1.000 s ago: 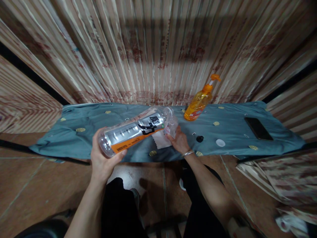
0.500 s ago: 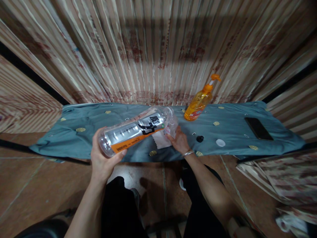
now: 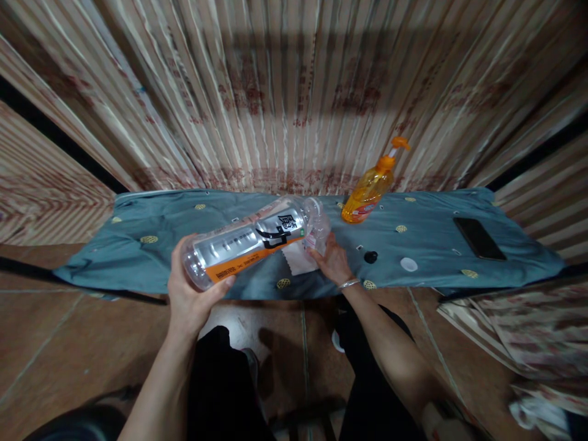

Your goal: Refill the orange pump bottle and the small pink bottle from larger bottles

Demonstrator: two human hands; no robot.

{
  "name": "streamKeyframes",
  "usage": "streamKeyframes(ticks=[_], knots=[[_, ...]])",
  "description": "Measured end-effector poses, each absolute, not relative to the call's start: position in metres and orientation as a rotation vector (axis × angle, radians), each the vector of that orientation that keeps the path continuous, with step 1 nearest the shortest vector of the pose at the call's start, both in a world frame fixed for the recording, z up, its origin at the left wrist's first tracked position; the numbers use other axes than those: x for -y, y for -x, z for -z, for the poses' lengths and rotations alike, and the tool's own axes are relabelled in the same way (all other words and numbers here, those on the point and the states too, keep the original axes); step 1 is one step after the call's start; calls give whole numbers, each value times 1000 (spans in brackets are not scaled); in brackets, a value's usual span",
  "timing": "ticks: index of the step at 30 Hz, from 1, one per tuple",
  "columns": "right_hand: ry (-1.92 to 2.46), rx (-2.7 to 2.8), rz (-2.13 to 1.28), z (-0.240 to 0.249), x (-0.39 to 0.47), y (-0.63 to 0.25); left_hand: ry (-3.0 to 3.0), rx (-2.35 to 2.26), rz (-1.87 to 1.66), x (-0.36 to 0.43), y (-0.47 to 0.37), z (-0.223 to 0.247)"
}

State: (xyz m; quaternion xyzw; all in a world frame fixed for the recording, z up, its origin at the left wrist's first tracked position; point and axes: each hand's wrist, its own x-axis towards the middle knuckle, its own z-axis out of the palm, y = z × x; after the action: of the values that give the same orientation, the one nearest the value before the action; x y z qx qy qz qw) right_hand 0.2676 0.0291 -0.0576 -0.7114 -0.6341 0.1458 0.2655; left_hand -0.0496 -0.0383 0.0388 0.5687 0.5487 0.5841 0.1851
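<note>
My left hand (image 3: 190, 306) is wrapped round the base of a large clear plastic bottle (image 3: 243, 248) with a silver and orange label. It lies tilted in the air, base low at the left, neck up at the right. A smaller clear plastic bottle (image 3: 318, 228) is in the closed fingers of my right hand (image 3: 334, 263), beside the large bottle's neck. Whether the two mouths touch is hard to tell. Below them a white piece of paper or cloth (image 3: 298, 260) with a zigzag edge rests on the blue-green cloth (image 3: 174, 223).
An orange pump bottle (image 3: 367, 195) stands behind my right hand. To its right on the cloth-covered table lie a small black cap (image 3: 370, 257), a white disc (image 3: 408, 264) and a black phone (image 3: 479, 239). A striped curtain (image 3: 285, 92) hangs behind the table.
</note>
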Motion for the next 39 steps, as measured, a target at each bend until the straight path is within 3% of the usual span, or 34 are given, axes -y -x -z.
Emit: streamKeyframes(ticks=[39], knots=[[1927,1736,-339,59,-29,-268,-1540,-1560,-1627,34,49,-36]])
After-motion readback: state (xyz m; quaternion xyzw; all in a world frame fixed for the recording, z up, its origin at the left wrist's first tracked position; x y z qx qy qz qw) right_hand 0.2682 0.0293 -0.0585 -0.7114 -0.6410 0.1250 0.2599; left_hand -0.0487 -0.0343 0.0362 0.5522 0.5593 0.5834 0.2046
